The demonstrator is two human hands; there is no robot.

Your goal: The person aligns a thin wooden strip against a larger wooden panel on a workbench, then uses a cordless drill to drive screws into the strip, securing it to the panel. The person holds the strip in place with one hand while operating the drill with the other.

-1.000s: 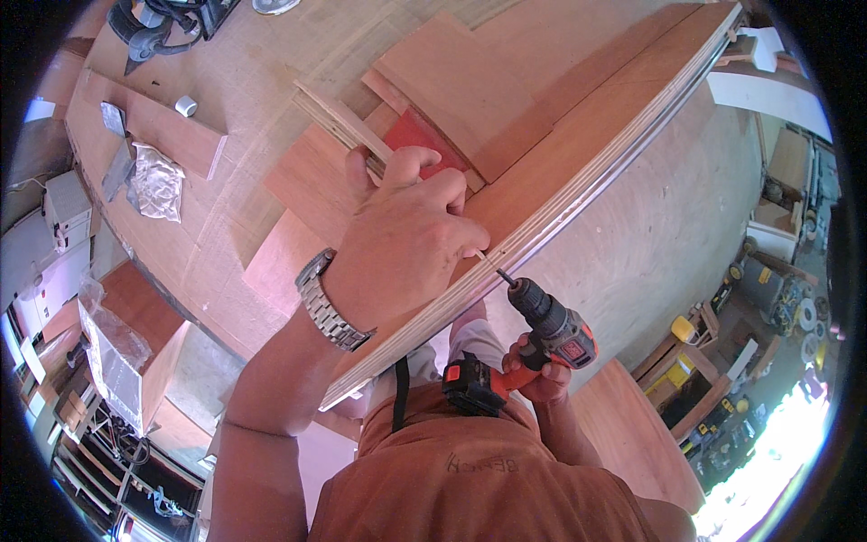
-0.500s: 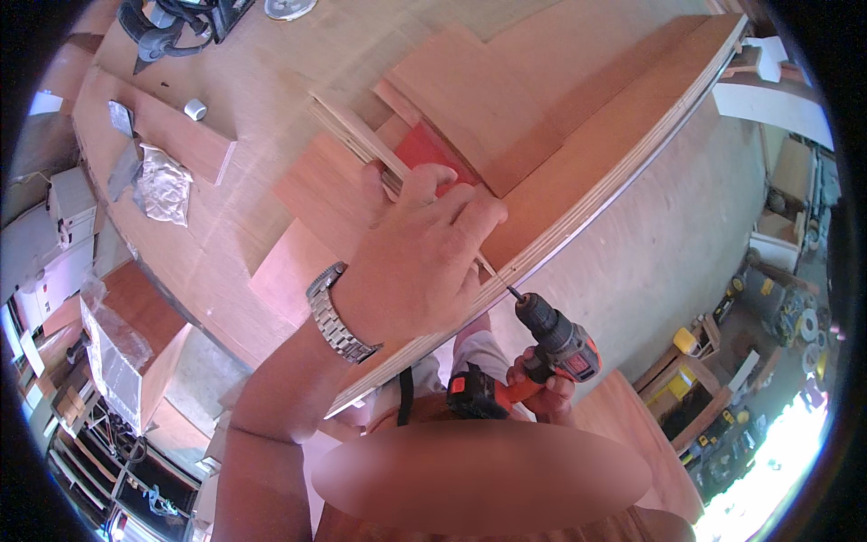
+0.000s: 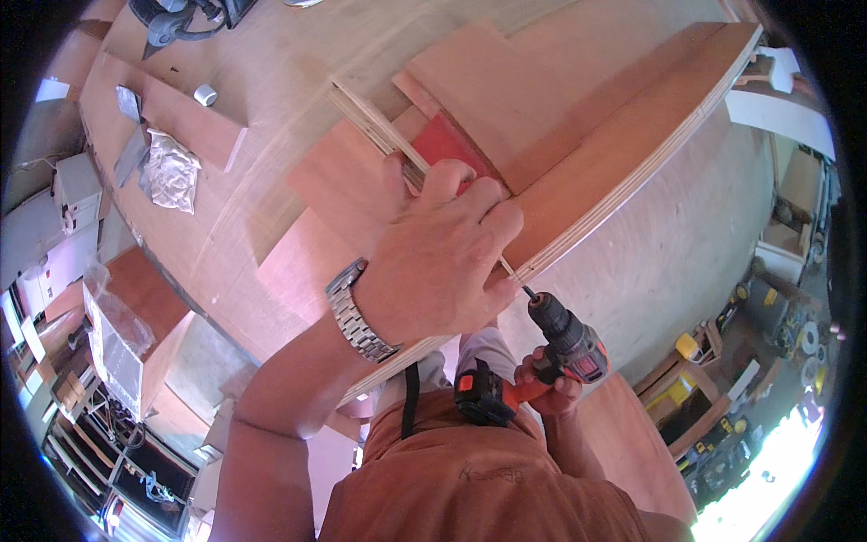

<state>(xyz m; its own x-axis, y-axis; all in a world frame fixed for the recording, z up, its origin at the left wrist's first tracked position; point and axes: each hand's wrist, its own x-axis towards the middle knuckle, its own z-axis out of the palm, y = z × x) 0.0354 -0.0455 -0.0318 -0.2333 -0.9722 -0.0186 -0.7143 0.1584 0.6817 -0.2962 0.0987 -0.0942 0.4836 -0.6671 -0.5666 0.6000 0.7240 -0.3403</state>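
My right hand [image 3: 553, 384] grips a black and orange cordless drill [image 3: 571, 348]. Its thin bit reaches the layered plywood edge of a long brown board [image 3: 623, 176], beside my left thumb; whether the tip is in the wood I cannot make out. My left hand [image 3: 442, 253], with a metal watch [image 3: 357, 312] on its wrist, is closed palm down over the end of a narrow plywood strip [image 3: 375, 122]. The fingers curl out of sight around it. A red piece [image 3: 442, 144] lies just beyond the fingertips.
Flat brown panels [image 3: 479, 81] lie on the large worktable [image 3: 244, 181]. Farther left are a white tape roll [image 3: 206, 95], a crumpled plastic bag [image 3: 172, 172] and a long board [image 3: 176, 113]. A black power tool [image 3: 176, 23] sits at the back. Tools and wooden boxes [image 3: 695, 379] stand at right.
The view has shifted, so the table things sit slightly lower and farther right. Both hands keep their holds, and the drill stays at the board's edge.
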